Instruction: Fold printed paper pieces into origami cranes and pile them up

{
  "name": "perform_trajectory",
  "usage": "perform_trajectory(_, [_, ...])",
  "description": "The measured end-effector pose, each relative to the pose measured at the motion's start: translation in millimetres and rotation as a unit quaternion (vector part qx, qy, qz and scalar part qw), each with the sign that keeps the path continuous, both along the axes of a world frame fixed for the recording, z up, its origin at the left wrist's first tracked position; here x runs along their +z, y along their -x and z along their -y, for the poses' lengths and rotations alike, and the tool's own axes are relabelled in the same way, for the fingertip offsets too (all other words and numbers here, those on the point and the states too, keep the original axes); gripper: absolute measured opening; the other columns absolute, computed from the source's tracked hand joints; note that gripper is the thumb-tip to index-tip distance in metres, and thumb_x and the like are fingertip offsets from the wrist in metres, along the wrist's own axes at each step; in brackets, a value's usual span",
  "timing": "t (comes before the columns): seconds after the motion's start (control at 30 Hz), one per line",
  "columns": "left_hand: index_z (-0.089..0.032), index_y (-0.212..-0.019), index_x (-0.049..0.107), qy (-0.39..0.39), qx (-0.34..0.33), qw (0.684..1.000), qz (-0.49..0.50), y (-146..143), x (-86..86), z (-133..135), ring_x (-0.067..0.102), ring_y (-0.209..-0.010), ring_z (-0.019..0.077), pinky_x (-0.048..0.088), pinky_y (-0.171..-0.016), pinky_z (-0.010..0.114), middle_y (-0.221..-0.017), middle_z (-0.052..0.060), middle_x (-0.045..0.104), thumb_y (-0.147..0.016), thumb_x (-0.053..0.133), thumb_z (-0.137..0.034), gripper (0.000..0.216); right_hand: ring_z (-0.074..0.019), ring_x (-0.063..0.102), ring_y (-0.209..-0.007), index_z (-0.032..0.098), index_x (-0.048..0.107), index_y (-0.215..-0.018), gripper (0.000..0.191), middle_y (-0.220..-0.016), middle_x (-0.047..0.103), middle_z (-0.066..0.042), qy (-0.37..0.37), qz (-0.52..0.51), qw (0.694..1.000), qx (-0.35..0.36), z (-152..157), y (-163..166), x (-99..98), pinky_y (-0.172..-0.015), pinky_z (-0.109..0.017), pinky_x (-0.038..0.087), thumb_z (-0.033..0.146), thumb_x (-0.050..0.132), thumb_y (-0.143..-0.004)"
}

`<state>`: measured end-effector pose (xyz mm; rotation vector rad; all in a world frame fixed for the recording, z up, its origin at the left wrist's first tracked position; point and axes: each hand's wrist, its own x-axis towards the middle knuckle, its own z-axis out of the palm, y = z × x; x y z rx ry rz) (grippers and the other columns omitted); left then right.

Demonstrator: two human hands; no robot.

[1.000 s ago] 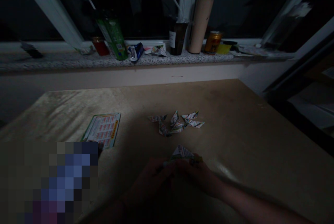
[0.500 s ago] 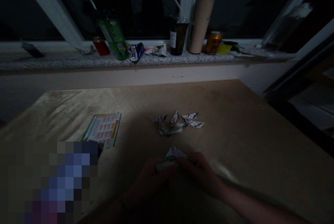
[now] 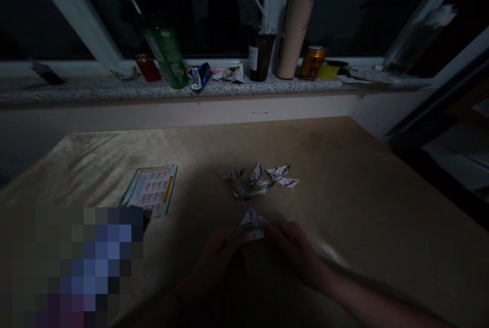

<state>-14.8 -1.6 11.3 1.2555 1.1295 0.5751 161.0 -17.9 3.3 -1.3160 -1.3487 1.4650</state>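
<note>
Between my two hands is a folded piece of printed paper [image 3: 252, 223], its triangular point facing away from me. My left hand [image 3: 221, 251] pinches the paper's left side, thumb toward the middle. Gripping the right side is my right hand [image 3: 290, 244], fingers closed on the edge. Just beyond lie several folded paper pieces [image 3: 261, 185] with pointed ends, grouped on the table. The dim light hides the lower fingers of both hands.
A stack of printed sheets [image 3: 151, 190] lies on the brown table [image 3: 336, 175] at left, by a pixelated patch. Along the granite windowsill [image 3: 126, 92] stand a green bottle [image 3: 170, 58], a dark cup with straw [image 3: 262, 55], a tall tumbler [image 3: 298, 27] and a gold can [image 3: 313, 63].
The paper in my hands has tipped, its point now slightly farther forward and its lower strip flatter. My left thumb has moved up onto its left side.
</note>
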Motion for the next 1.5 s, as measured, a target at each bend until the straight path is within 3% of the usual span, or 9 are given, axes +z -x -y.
perform_trajectory(0.17, [-0.015,-0.063,0.065,-0.039,-0.017,0.999,-0.011,-0.4,-0.7,-0.6,0.054,-0.049,0.0143,0.039,-0.057,0.021,-0.044,-0.001,0.059,-0.09,0.035,-0.047,0.051,-0.0061,0.022,-0.042,0.018,0.039,-0.048,0.057,-0.045,0.028,0.006,0.007,0.009,1.0,-0.014,-2.5,-1.2,-0.7,-0.039,-0.022,0.015,0.067,0.042,-0.076])
perform_trajectory(0.4, [-0.015,-0.066,0.063,0.011,0.009,1.0,-0.004,2.3,-4.2,1.5,0.052,-0.045,0.0136,0.038,-0.051,0.021,-0.042,-0.001,0.058,-0.087,0.036,-0.054,0.052,-0.0066,0.022,-0.041,0.018,0.038,-0.048,0.056,-0.045,0.028,0.005,-0.017,0.001,0.999,-0.045,-2.7,-4.0,-1.0,-0.039,-0.022,0.015,0.064,0.042,-0.079])
perform_trajectory(0.83, [-0.016,-0.056,0.058,-0.023,0.015,0.999,-0.034,-0.1,0.3,1.2,0.047,-0.036,0.0109,0.034,-0.043,0.019,-0.036,-0.002,0.053,-0.088,0.034,-0.053,0.054,-0.007,0.027,-0.041,0.017,0.043,-0.048,0.053,-0.044,0.033,0.005,-0.008,0.022,0.99,-0.137,-8.0,-5.8,-2.4,-0.037,-0.022,0.017,0.063,0.05,-0.074])
perform_trajectory(0.97, [-0.016,-0.053,0.057,-0.008,0.037,0.999,-0.018,1.5,-3.0,1.5,0.045,-0.036,0.0106,0.034,-0.044,0.02,-0.035,-0.003,0.049,-0.086,0.034,-0.056,0.057,-0.0069,0.029,-0.042,0.016,0.045,-0.049,0.052,-0.045,0.036,0.004,-0.02,0.006,0.992,-0.12,-8.5,-6.6,-1.0,-0.039,-0.021,0.02,0.06,0.048,-0.078])
perform_trajectory(1.1, [-0.015,-0.064,0.062,-0.006,0.041,0.999,-0.014,2.7,-2.8,0.6,0.051,-0.046,0.0127,0.037,-0.05,0.02,-0.044,-0.001,0.057,-0.083,0.041,-0.056,0.05,-0.007,0.03,-0.042,0.015,0.049,-0.05,0.052,-0.044,0.039,0.003,-0.023,0.011,0.993,-0.119,-9.4,-8.4,-3.2,-0.038,-0.02,0.02,0.059,0.049,-0.078])
perform_trajectory(1.33, [-0.015,-0.061,0.061,-0.025,-0.025,0.999,-0.029,0.1,0.2,0.2,0.053,-0.05,0.0128,0.038,-0.055,0.019,-0.046,-0.002,0.058,-0.085,0.045,-0.047,0.043,-0.0076,0.038,-0.048,0.013,0.056,-0.06,0.041,-0.053,0.048,0.002,-0.006,-0.041,0.999,0.014,-5.4,-2.7,1.2,-0.044,-0.019,0.03,0.052,0.058,-0.074])
perform_trajectory(1.5, [-0.015,-0.062,0.061,-0.005,-0.034,0.999,-0.021,0.2,-4.2,1.6,0.052,-0.047,0.0125,0.038,-0.049,0.019,-0.049,-0.002,0.057,-0.083,0.047,-0.05,0.043,-0.0079,0.041,-0.049,0.013,0.057,-0.063,0.035,-0.055,0.05,0.002,-0.012,-0.059,0.998,0.03,-6.4,-1.4,1.9,-0.046,-0.019,0.032,0.045,0.057,-0.078])
